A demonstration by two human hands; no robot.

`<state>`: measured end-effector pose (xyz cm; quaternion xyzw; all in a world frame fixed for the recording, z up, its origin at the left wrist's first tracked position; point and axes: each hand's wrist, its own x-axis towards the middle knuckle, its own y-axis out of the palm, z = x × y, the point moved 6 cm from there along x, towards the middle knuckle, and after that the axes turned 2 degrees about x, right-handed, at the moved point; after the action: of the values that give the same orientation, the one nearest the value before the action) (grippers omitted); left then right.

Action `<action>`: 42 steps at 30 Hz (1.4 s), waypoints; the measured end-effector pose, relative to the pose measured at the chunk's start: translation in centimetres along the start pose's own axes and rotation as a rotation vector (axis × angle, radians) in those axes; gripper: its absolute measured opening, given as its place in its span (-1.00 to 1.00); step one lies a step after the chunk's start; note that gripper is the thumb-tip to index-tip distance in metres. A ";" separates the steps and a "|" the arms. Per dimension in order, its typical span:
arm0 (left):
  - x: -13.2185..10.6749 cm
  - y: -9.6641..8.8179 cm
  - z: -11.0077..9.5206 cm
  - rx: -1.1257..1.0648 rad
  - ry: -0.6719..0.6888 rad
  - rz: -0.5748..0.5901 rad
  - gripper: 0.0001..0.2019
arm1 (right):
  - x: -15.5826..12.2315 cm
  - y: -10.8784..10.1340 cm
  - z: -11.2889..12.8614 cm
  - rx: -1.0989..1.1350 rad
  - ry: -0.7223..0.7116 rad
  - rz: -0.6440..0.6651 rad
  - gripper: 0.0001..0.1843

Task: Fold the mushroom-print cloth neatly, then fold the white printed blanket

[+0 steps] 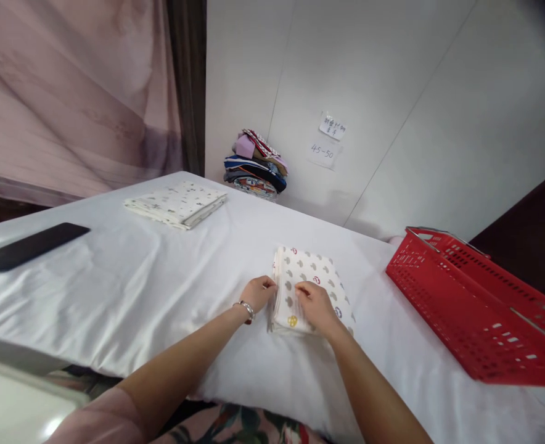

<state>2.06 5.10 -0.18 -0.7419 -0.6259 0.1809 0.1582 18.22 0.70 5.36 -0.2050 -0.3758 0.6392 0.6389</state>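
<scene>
Both forearms reach to frame centre, where the left hand (259, 293) pinches the folded cloth (310, 290) at its left edge and the right hand (316, 306) presses flat on top.

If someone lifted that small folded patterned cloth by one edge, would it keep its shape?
Probably not. The folded cloth looks thin and soft, so its layers would likely droop and unfold. It seems light. Lying on the white sheet, it would probably slide when pushed, not roll.

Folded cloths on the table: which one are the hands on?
The mushroom-print folded cloth beside the red basket; both hands touch it. The other folded cloth lies untouched at the far left.
</scene>
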 end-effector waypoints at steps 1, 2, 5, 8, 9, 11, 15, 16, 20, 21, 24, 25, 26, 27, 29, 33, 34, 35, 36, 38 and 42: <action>-0.2 0.2 0.0 0.003 0.007 0.004 -0.88 | 0.4 0.9 0.4 -0.026 0.018 0.017 -0.78; -0.4 0.3 0.0 0.004 0.016 0.007 -0.88 | 0.8 1.6 0.7 -0.058 0.046 0.035 -0.78; -0.9 0.6 0.0 0.007 0.057 -0.006 -0.89 | 1.4 3.0 0.8 -0.161 0.140 0.070 -0.79; -1.2 0.7 -0.1 0.021 0.114 -0.015 -0.88 | 1.6 3.5 0.8 -0.246 0.182 0.073 -0.77; -1.3 0.8 -0.2 0.025 0.126 -0.010 -0.87 | 1.6 3.6 0.8 -0.262 0.191 0.078 -0.77; -1.3 0.9 -0.1 0.027 0.141 0.008 -0.86 | 1.6 3.7 0.9 -0.274 0.203 0.096 -0.77; -1.1 1.1 0.0 0.022 0.151 0.075 -0.83 | 1.8 3.8 1.1 -0.301 0.249 0.112 -0.80; -1.1 1.1 0.0 0.022 0.156 0.099 -0.82 | 1.9 3.8 1.1 -0.305 0.256 0.109 -0.81; -1.4 1.1 -0.2 0.016 0.185 0.175 -0.81 | 2.0 3.9 1.1 -0.259 0.223 0.082 -0.83; -1.4 1.1 -0.2 0.013 0.186 0.182 -0.81 | 2.0 3.9 1.0 -0.232 0.217 0.076 -0.83; -1.6 1.0 -0.4 0.014 0.168 0.166 -0.79 | 1.9 4.0 0.2 -0.128 0.232 0.061 -0.81; -1.6 1.0 -0.4 0.017 0.164 0.156 -0.79 | 1.8 4.0 -0.1 -0.095 0.239 0.056 -0.81; -1.7 1.0 -0.5 0.021 0.163 0.146 -0.78 | 1.7 4.1 -0.4 -0.064 0.244 0.049 -0.81; -1.7 1.0 -0.6 0.027 0.165 0.137 -0.77 | 1.7 4.2 -0.6 -0.034 0.247 0.040 -0.80; -1.7 1.0 -0.6 0.047 0.167 0.128 -0.75 | 1.5 4.3 -1.1 0.029 0.256 0.021 -0.79; -1.6 1.1 -0.4 0.114 0.155 0.115 -0.73 | 1.2 4.5 -1.7 0.134 0.277 -0.005 -0.76; -1.6 1.1 -0.4 0.120 0.157 0.114 -0.73 | 1.2 4.5 -1.7 0.148 0.278 -0.010 -0.75; -1.5 1.2 -0.4 0.118 0.158 0.119 -0.74 | 1.1 4.5 -1.7 0.158 0.278 -0.014 -0.75; -1.5 1.2 -0.4 0.111 0.154 0.128 -0.74 | 1.1 4.5 -1.7 0.164 0.276 -0.017 -0.75; -1.3 1.2 -0.4 0.082 0.124 0.155 -0.75 | 1.1 4.5 -1.7 0.174 0.273 -0.021 -0.75; -1.1 1.1 -0.3 0.029 0.061 0.177 -0.80 | 1.1 4.7 -1.8 0.197 0.276 -0.022 -0.75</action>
<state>3.02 3.82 -0.33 -0.7972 -0.5500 0.1806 0.1714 16.35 2.64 0.92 -0.2231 -0.2219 0.6316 0.7086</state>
